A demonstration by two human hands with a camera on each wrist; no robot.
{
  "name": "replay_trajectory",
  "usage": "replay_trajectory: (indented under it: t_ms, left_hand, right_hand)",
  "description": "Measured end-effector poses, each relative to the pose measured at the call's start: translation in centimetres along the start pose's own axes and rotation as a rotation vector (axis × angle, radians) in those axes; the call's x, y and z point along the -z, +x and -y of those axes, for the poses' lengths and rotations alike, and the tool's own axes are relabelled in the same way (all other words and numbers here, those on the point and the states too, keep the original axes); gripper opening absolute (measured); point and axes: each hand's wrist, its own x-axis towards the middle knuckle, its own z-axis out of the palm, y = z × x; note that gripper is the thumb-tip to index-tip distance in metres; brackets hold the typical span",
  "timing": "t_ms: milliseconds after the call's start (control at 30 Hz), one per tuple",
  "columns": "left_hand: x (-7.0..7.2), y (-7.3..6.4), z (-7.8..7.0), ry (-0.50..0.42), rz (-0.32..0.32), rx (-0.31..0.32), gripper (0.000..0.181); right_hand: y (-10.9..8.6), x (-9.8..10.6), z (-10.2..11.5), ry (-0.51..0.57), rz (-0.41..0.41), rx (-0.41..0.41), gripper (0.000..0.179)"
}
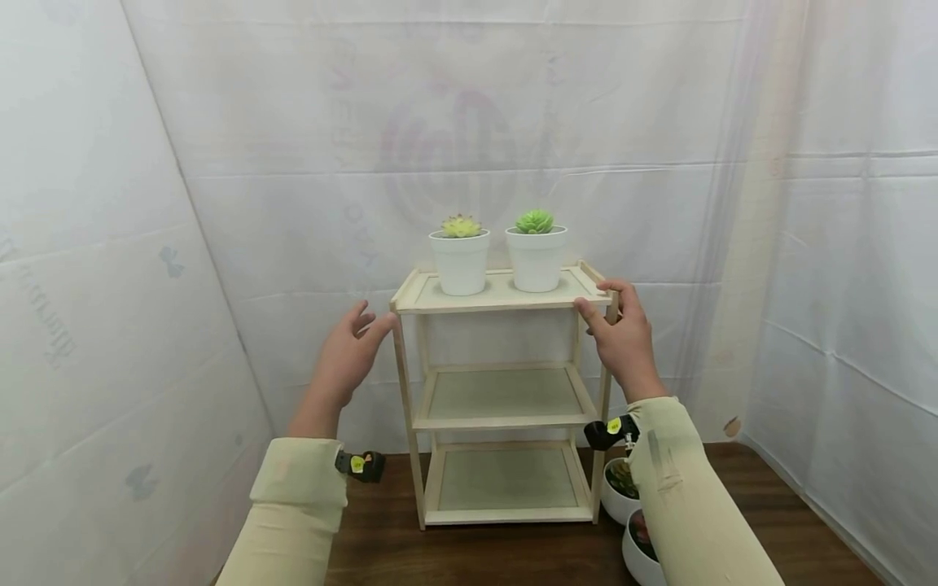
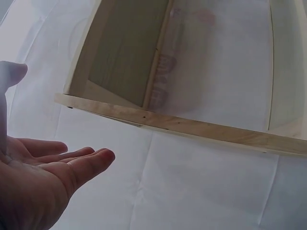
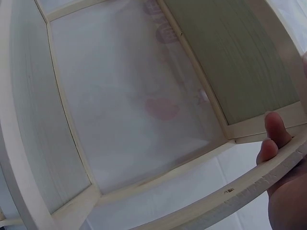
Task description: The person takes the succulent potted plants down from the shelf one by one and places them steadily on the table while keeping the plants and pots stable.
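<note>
1. Beside the three-tier wooden shelf [image 1: 506, 395], which stands on the worktop [image 1: 440, 557], the left hand [image 1: 346, 356] hovers empty, fingers loose.
2. Its flat top tier [image 1: 498, 286] keeps two potted succulents [image 1: 460, 264] upright.
3. Right hand [image 1: 623, 338] grips the right front post [image 1: 605, 387], likely steadying the shelf.

The pale three-tier shelf rack [image 1: 504, 422] looks like matt, unvarnished wood, nicked along one upright, with dull, faintly grained grey-green rectangular panels [image 1: 504, 394]. The white tapered round pots [image 1: 463, 264] look like smooth, low-sheen plastic. A dark brown wood-grain tabletop [image 1: 396, 553] meets creased white sheeting [image 1: 469, 89], cloth or plastic.
</note>
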Motion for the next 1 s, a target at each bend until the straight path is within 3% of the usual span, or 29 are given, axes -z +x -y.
replay_trajectory:
  t_ms: [1000]
  left_hand:
    - [1.0, 0.4, -3.1, 0.051, -0.037, -0.123, 0.083]
  right_hand:
    - [-0.2, 0.1, 0.0, 0.034, 0.011, 0.001, 0.064]
